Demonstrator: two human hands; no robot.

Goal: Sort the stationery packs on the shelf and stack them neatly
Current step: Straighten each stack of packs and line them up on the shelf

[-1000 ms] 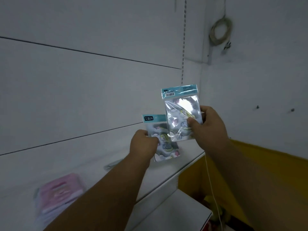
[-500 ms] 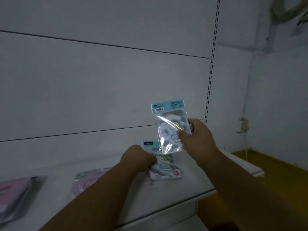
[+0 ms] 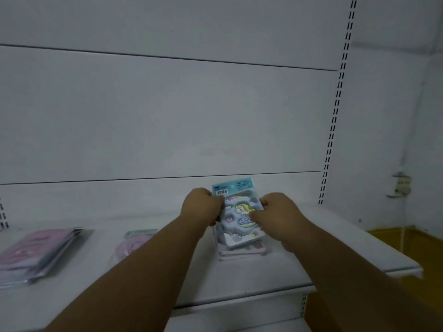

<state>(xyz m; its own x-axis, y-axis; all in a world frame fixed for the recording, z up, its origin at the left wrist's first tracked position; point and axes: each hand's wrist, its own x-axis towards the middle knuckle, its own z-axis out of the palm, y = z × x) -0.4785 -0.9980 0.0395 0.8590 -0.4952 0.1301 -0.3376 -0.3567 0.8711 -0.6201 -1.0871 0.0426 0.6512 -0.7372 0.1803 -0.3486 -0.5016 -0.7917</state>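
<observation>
Both hands' grip (image 3: 239, 213), blue pack (image 3: 241, 226) between (tilted)

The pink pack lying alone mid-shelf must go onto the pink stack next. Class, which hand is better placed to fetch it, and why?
Probably the left hand. Both hands grip the blue pack, but the pink pack and pink stack lie to its left, so the right hand would have to cross over.

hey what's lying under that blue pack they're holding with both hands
Under the blue pack the edges of at least one similar flat pack show on the shelf. How many lie there is hidden.
</observation>
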